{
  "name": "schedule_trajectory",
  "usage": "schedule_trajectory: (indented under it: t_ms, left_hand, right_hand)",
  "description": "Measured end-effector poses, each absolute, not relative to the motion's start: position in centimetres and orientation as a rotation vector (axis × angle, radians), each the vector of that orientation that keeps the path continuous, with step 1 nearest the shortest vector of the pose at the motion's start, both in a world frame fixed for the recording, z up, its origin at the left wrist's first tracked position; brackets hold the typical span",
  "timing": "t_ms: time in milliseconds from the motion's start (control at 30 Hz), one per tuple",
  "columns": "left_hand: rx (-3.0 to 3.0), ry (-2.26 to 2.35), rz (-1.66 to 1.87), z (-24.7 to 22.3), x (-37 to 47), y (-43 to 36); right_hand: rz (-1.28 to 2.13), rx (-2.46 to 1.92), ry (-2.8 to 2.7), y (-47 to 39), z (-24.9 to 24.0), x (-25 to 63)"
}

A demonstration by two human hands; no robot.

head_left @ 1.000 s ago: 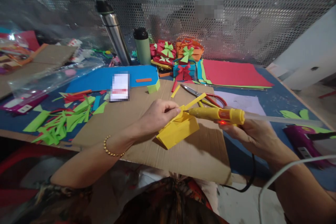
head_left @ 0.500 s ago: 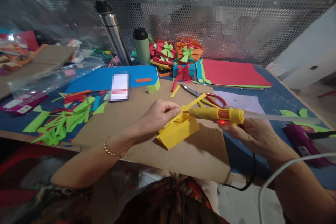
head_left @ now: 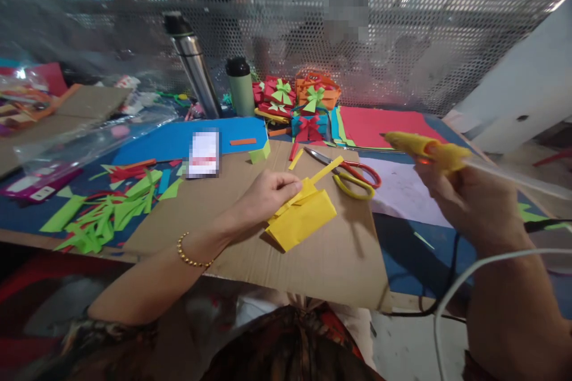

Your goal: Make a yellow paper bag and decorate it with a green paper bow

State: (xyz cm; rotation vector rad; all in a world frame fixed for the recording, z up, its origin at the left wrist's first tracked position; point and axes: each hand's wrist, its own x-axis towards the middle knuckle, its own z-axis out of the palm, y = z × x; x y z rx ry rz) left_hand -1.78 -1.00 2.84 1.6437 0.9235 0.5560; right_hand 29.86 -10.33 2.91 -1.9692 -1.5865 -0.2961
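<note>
My left hand pinches the far edge of a folded yellow paper box above the cardboard sheet. A narrow yellow strip sticks out from the box toward the scissors. Off to the right, my right hand grips a yellow glue gun, raised over the table with its nozzle pointing left. A small red light glows on the gun, and a clear glue stick juts from its back. Scissors with red and yellow handles lie just beyond the box.
Cardboard covers the table's front middle. Green and red paper scraps are heaped at left. Decorated paper boxes, a steel flask and a green bottle stand along the back. Red sheets lie right; a white cable loops by my right forearm.
My right hand has drawn the glue gun away from the yellow box, to the right and upward. My left hand keeps its hold on the box in nearly the same spot.
</note>
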Motion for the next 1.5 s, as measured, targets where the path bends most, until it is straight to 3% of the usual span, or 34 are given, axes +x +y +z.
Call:
schedule_trajectory:
  t_ms: [167,400,500,567,667,733,1000,1333,1500]
  left_hand:
    - [1.725,0.882,0.585,2.9,-1.8,-0.7]
    - [1.802,0.827,0.645,3.0,-1.8,-0.4]
    - [1.698,0.787,0.627,3.1,-1.8,-1.1]
    - [1.588,0.748,0.614,3.2,-1.8,-1.7]
    - [1.475,0.692,0.614,3.4,-1.7,-2.3]
    - [1.448,0.689,0.617,3.5,-1.6,-2.4]
    - [1.453,0.721,0.591,3.0,-1.5,-2.0]
    - [1.58,0.719,0.598,3.5,-1.6,-1.9]
    - [1.664,0.667,0.598,3.2,-1.6,-1.8]
  right_hand:
    - [-0.32,-2.588,-1.719,-9.5,3.6,30.8]
    - [-0.19,-2.575,-1.743,-10.6,3.8,31.0]
    - [-0.25,-2.409,-1.726,-10.6,5.2,29.1]
    - [-0.106,-2.162,-1.784,-9.9,5.8,26.8]
    - [0.537,-1.573,-1.83,-8.2,5.8,23.0]
    - [0.784,-1.364,-1.722,-7.1,5.3,21.0]
    - [0.773,-1.131,-1.385,-6.2,2.5,19.7]
    - [1.386,-0.822,-1.362,-7.7,3.3,21.5]
    - [1.458,-0.785,-1.35,-7.8,3.0,21.5]
